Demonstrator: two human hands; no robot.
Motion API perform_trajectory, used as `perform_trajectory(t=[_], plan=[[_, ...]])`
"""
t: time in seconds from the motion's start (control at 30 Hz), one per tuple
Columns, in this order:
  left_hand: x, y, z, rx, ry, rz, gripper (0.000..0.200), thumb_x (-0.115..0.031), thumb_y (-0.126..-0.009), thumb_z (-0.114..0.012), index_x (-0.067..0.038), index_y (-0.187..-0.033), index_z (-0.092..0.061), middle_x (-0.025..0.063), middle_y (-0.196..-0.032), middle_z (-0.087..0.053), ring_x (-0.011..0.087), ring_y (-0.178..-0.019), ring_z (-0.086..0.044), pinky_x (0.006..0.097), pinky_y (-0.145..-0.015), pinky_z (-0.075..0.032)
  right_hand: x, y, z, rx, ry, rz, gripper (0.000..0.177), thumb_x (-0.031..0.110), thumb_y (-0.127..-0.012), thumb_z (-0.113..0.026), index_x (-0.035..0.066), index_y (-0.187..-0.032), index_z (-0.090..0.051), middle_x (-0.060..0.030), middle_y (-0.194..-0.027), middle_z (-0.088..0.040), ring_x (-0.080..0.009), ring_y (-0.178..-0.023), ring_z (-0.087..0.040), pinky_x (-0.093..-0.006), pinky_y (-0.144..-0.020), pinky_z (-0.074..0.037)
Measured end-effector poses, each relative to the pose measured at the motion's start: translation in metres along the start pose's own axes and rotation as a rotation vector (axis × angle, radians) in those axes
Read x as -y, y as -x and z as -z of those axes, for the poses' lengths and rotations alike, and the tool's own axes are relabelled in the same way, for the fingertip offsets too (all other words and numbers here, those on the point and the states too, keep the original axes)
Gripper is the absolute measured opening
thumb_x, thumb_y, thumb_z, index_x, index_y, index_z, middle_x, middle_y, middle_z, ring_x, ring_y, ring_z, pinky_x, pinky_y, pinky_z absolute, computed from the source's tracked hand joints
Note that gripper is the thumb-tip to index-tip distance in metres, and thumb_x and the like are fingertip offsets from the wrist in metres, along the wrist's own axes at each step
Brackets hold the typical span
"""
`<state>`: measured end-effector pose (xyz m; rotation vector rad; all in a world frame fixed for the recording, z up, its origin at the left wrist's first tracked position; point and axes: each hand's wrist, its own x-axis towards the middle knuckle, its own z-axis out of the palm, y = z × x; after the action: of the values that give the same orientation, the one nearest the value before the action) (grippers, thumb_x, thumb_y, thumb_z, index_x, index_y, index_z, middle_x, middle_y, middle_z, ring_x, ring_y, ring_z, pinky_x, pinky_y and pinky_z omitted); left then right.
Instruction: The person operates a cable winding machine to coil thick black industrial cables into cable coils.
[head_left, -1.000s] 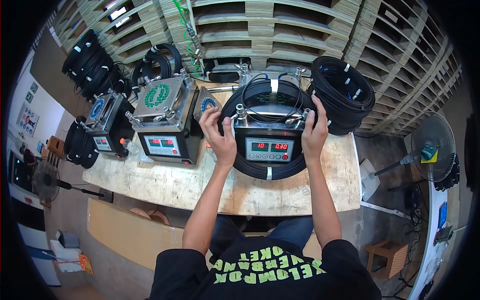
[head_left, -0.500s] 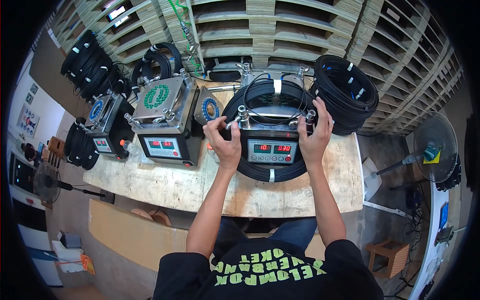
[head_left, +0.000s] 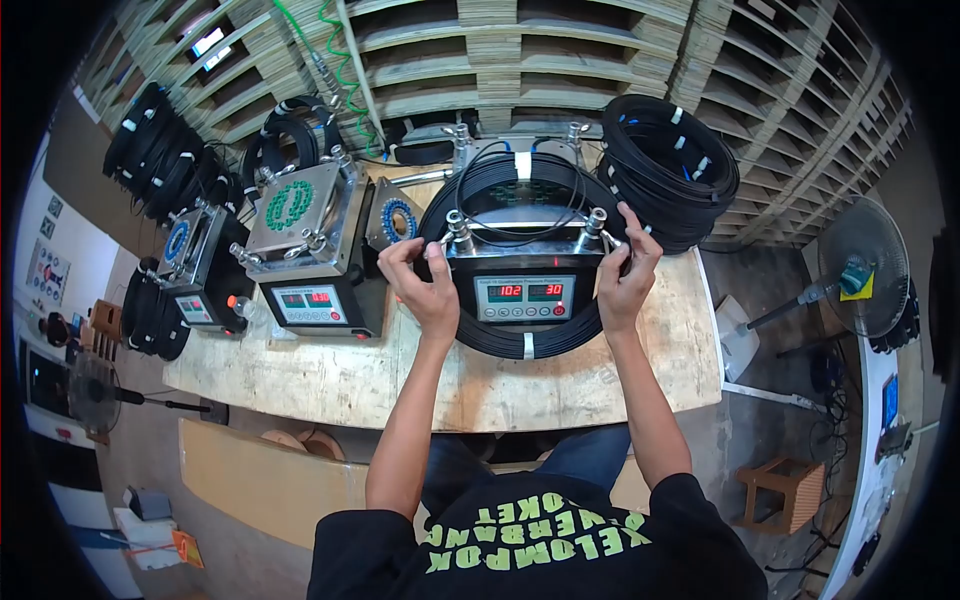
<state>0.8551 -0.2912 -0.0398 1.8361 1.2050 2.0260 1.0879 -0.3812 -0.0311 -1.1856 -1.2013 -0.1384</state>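
A polishing machine (head_left: 525, 262) with a lit red digital display stands in front of me, a large coil of black cable (head_left: 528, 342) looped around it. My left hand (head_left: 425, 290) is curled at the machine's left front corner, thumb and fingers closed at the left clamp lever (head_left: 446, 241). At the opposite front corner, the fingers of my right hand (head_left: 627, 285) bend around the right clamp lever (head_left: 611, 239). Both hands also lie close against the cable coil. My fingers partly hide the lever ends.
Two similar machines stand to the left, one topped with a green ring fixture (head_left: 289, 205). A blue ring fixture (head_left: 399, 221) leans beside it. More cable coils (head_left: 665, 190) are stacked at right. A bottle (head_left: 241, 305) lies between the left machines. A fan (head_left: 850, 280) is at far right.
The view has shifted slightly, so the table contents appear further left. Both hands stay at the front corners of the machine, with the right fingers slightly more bent.
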Motion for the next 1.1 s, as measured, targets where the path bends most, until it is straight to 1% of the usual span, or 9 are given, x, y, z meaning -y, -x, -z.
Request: perform_trajectory(t=[0.07,0.17,0.2,0.47,0.57,0.67,0.77,1.07,1.1], plan=[[0.001,0.0,0.001,0.011,-0.017,0.027,0.021,-0.019,-0.101,-0.066,0.0,-0.102,-0.056,0.0133,-0.101,-0.054,0.0268,-0.092,-0.051,0.0389,-0.081,-0.043,-0.003,-0.001,-0.005,-0.114,-0.077,-0.025,0.025,-0.005,-0.102,-0.046,0.0,-0.126,-0.045,-0.0233,-0.139,-0.057,-0.0218,-0.109,-0.06,-0.035,-0.092,-0.052],[0.002,0.005,0.004,0.068,-0.067,0.066,0.024,-0.022,-0.102,-0.065,0.0,-0.097,-0.056,0.013,-0.1,-0.054,0.0269,-0.093,-0.05,0.0392,-0.081,-0.043,-0.004,-0.001,-0.009,-0.231,0.051,0.003,0.02,-0.003,-0.102,-0.051,-0.001,-0.122,-0.051,-0.0178,-0.123,-0.061,-0.0207,-0.106,-0.06,-0.0344,-0.091,-0.05],[0.002,0.006,0.003,0.074,-0.058,0.083,0.025,-0.023,-0.102,-0.065,0.0,-0.096,-0.055,0.0129,-0.1,-0.054,0.027,-0.094,-0.05,0.0393,-0.081,-0.042,-0.005,0.001,-0.012,-0.287,0.064,0.009,0.013,0.0,-0.103,-0.055,-0.001,-0.116,-0.056,-0.0131,-0.109,-0.06,-0.0205,-0.099,-0.058,-0.0337,-0.088,-0.049],[-0.001,0.001,0.002,0.044,-0.107,-0.012,0.027,-0.024,-0.104,-0.061,0.002,-0.104,-0.057,0.0165,-0.109,-0.052,0.0314,-0.108,-0.051,0.0432,-0.092,-0.043,0.005,-0.005,-0.006,-0.26,0.001,-0.265,0.017,0.003,-0.1,-0.061,0.0,-0.117,-0.059,-0.0065,-0.095,-0.052,-0.0181,-0.084,-0.051,-0.0335,-0.08,-0.045],[-0.007,-0.001,0.0,0.038,-0.038,0.035,0.029,-0.025,-0.105,-0.059,0.004,-0.112,-0.057,0.0188,-0.115,-0.052,0.0339,-0.114,-0.051,0.0449,-0.099,-0.043,0.01,0.0,-0.008,-0.287,0.148,-0.037,0.026,0.001,-0.096,-0.063,0.0,-0.121,-0.059,-0.0051,-0.09,-0.051,-0.02,-0.088,-0.048,-0.0355,-0.085,-0.043],[-0.006,-0.002,-0.001,0.058,-0.015,0.054,0.032,-0.025,-0.105,-0.056,0.004,-0.118,-0.057,0.0208,-0.121,-0.052,0.0352,-0.116,-0.053,0.045,-0.101,-0.043,0.011,0.006,-0.004,-0.227,0.194,0.013,0.03,0.003,-0.093,-0.063,0.001,-0.123,-0.061,-0.0046,-0.088,-0.052,-0.0218,-0.093,-0.046,-0.0374,-0.089,-0.039],[-0.003,-0.002,-0.001,0.093,0.001,0.046,0.033,-0.024,-0.106,-0.054,0.005,-0.12,-0.057,0.022,-0.124,-0.053,0.0356,-0.116,-0.054,0.0448,-0.1,-0.043,0.009,0.007,-0.002,-0.169,0.316,-0.007,0.026,0.008,-0.097,-0.062,0.003,-0.122,-0.064,-0.0051,-0.089,-0.052,-0.022,-0.094,-0.045,-0.0377,-0.09,-0.036],[-0.002,-0.002,0.0,0.069,-0.01,0.025,0.03,-0.022,-0.106,-0.056,0.005,-0.118,-0.057,0.0194,-0.122,-0.055,0.0325,-0.112,-0.057,0.041,-0.098,-0.046,0.004,0.014,-0.007,-0.284,-0.047,-0.283,0.022,0.01,-0.1,-0.058,0.002,-0.12,-0.062,-0.0058,-0.091,-0.052,-0.021,-0.089,-0.046,-0.0374,-0.087,-0.036],[-0.003,-0.002,0.0,0.07,0.006,0.047,0.031,-0.023,-0.105,-0.056,0.005,-0.119,-0.057,0.0201,-0.122,-0.054,0.0334,-0.113,-0.056,0.0421,-0.099,-0.045,0.005,0.012,-0.007,-0.275,0.012,-0.217,0.021,0.009,-0.1,-0.057,0.002,-0.119,-0.062,-0.0062,-0.092,-0.052,-0.0213,-0.088,-0.046,-0.0374,-0.087,-0.036]])
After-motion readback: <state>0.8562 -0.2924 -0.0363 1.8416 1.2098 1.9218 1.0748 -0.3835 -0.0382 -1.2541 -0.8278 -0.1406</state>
